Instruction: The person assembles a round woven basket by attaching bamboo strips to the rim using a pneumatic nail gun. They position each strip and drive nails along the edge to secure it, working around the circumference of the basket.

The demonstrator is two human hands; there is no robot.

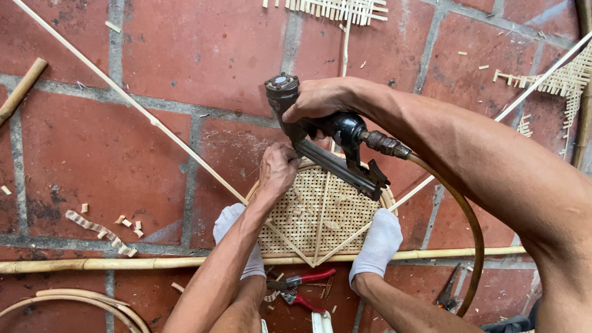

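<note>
My right hand (317, 98) grips a dark pneumatic nail gun (320, 145), its nose pressed onto the rim of a round woven rattan panel (308, 216) on the floor. A brass fitting and tan air hose (472, 228) run from the gun past my right forearm. My left hand (277, 169) pinches the panel's top edge right beside the gun's nose. Both my feet in white socks (379, 243) pin the panel's lower corners. Thin cane strips (154, 120) cross beneath the panel in a fan shape.
Red-handled cutters (302, 287) lie between my legs. A long bamboo pole (123, 264) runs along the red tile floor. Woven offcuts (342, 9) sit at the top and right edges, small cane scraps (102, 231) at left, bent cane hoops (80, 302) at bottom left.
</note>
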